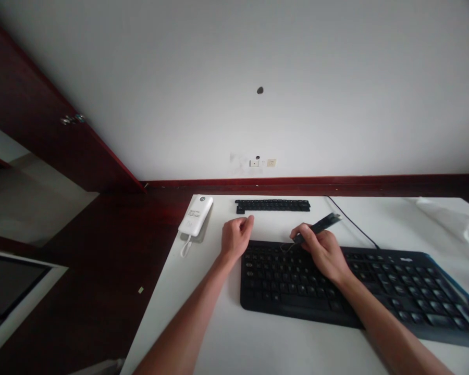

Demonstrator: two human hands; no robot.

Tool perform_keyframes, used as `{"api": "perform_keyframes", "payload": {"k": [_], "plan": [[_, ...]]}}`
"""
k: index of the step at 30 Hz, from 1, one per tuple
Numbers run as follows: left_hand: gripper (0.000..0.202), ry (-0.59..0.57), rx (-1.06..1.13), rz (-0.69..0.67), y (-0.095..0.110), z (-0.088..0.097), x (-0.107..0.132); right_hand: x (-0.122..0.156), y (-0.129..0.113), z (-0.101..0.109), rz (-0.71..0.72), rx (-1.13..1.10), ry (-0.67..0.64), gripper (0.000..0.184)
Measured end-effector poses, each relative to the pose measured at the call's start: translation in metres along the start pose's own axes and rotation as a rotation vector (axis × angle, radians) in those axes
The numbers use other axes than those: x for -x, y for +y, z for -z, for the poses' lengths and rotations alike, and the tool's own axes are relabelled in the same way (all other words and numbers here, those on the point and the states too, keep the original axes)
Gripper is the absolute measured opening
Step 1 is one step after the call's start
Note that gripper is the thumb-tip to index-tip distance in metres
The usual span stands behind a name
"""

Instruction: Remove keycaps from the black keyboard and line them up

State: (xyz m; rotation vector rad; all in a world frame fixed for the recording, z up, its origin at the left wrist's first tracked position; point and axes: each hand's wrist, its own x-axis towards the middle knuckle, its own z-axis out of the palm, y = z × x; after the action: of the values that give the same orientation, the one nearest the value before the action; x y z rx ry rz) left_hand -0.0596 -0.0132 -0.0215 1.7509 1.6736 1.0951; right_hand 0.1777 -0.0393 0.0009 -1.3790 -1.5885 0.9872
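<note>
A black keyboard (305,300) lies across the white table, with several dark gaps among its upper keys. In my right hand (325,252) is a black keycap puller (323,224), its thin wire end pointing down at the keyboard's upper rows. My left hand (235,235) is closed and rests by the keyboard's upper left corner; whatever its curled fingers may hold is hidden. Behind the keyboard, loose black keycaps (273,205) are lined up in rows. My right forearm covers part of the keyboard's middle.
A white power bank (196,215) with a short cable loop sits at the table's left edge. The keyboard's black cord (354,223) runs toward the back. White crumpled wrapping (457,224) lies at the right. Beyond the table are a wall with sockets (262,163) and a dark red door (42,94).
</note>
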Motion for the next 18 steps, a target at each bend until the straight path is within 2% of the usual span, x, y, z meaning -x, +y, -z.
{"api": "perform_keyframes", "payload": {"k": [4, 10, 18], "plan": [[0.058, 0.014, -0.028, -0.019, -0.0005, -0.0010, -0.0013, -0.0007, -0.0064, -0.0022, 0.025, -0.002, 0.000, 0.061], [0.057, 0.002, -0.103, -0.091, -0.0019, -0.0017, -0.0006, 0.0012, -0.0071, -0.0048, 0.116, 0.138, -0.062, 0.057], [0.052, -0.013, -0.154, -0.124, -0.0010, -0.0006, 0.0046, 0.0044, -0.0090, -0.0067, 0.128, 0.160, -0.066, 0.059]]}}
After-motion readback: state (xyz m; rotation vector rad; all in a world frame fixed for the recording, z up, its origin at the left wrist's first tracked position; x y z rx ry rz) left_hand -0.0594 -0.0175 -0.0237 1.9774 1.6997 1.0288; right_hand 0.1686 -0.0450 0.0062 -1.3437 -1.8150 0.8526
